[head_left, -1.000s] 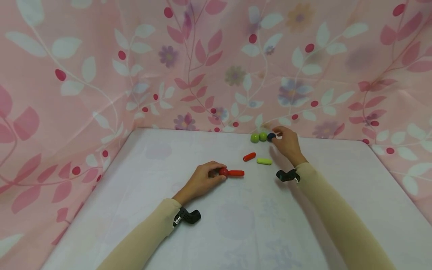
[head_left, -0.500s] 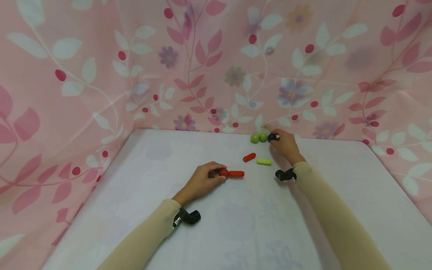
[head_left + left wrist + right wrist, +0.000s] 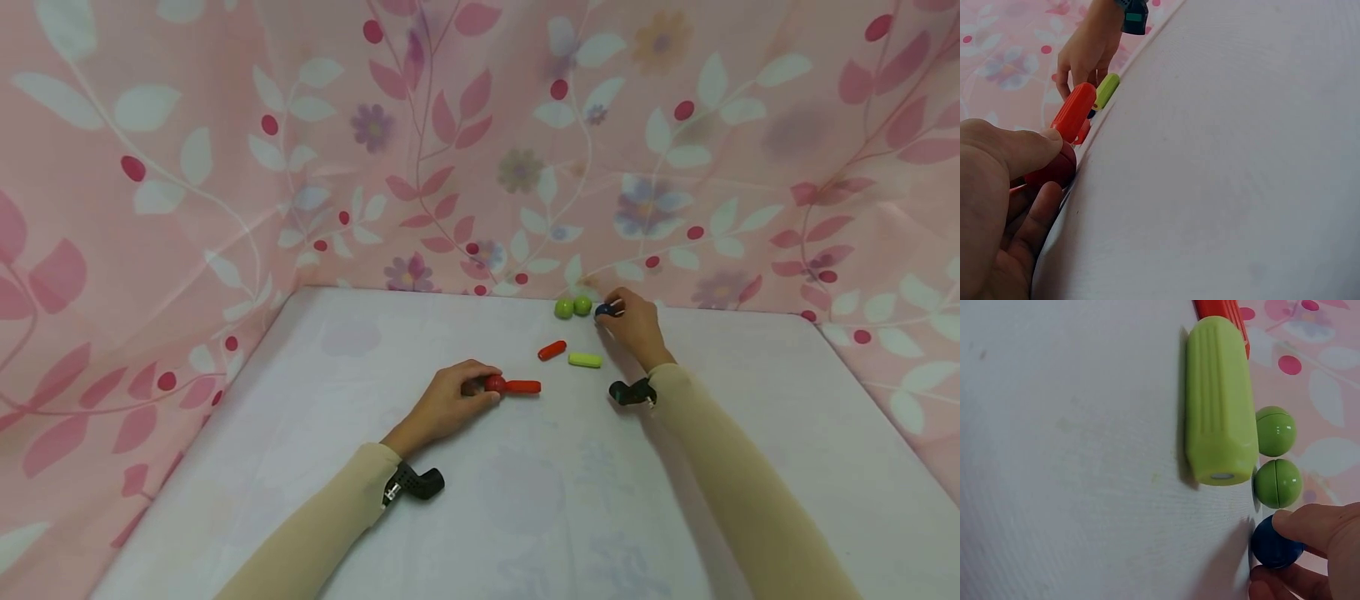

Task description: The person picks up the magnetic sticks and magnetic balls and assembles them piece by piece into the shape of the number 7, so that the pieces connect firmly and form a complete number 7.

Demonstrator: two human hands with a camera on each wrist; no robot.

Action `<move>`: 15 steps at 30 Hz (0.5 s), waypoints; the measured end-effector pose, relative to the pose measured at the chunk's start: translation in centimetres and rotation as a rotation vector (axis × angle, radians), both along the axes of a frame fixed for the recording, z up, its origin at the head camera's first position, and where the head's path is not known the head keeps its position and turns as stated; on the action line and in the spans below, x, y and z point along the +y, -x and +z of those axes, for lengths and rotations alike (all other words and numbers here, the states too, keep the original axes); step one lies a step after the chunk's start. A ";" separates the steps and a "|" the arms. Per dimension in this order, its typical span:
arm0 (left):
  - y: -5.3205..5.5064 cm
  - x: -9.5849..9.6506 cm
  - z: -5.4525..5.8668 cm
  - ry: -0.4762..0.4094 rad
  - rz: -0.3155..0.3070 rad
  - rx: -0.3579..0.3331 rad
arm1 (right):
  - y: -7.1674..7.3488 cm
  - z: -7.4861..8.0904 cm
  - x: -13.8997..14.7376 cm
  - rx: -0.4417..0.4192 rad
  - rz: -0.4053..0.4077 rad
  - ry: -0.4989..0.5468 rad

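Note:
My left hand (image 3: 450,400) holds a red ball (image 3: 495,383) between thumb and fingers, low at the table. A red ribbed rod (image 3: 522,387) with a metal dot in its end style sticks out from that ball to the right; in the left wrist view the rod (image 3: 1074,112) meets the ball (image 3: 1057,169) by the thumb. Farther back, my right hand (image 3: 637,329) pinches a dark blue ball (image 3: 1275,542) between thumb and fingers. Two green balls (image 3: 564,308) sit together just left of it, near the table's back edge.
Between the hands lie a second red rod (image 3: 552,350), set at a slant, and a yellow-green rod (image 3: 585,360). The white-covered table (image 3: 517,500) ends at a pink floral curtain (image 3: 450,167) behind and to the sides.
The blue ball has shifted slightly right and nearer in my right hand, widening its gap from the green balls. My left hand stays put with the red ball.

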State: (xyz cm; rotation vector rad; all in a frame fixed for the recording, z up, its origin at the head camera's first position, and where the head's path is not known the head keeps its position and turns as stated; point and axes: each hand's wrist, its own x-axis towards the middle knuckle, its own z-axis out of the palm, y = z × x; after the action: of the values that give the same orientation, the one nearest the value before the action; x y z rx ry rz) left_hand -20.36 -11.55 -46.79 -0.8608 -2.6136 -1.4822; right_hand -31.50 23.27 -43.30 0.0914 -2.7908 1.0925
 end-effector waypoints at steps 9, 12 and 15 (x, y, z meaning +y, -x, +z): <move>0.0 0.0 -0.1 -0.002 -0.001 0.008 | -0.3 -0.3 0.2 0.025 -0.036 0.042; 0.0 0.0 -0.1 -0.002 0.006 0.008 | -0.5 -0.2 0.3 0.034 -0.039 0.074; 0.0 0.1 -0.1 -0.006 0.006 0.008 | -0.7 -0.1 0.5 0.050 -0.042 0.095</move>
State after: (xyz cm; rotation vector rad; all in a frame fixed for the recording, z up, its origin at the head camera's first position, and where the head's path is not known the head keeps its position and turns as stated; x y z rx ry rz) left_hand -20.34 -11.50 -46.89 -0.8560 -2.6024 -1.4819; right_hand -30.85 23.79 -43.40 0.0493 -2.6794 1.1942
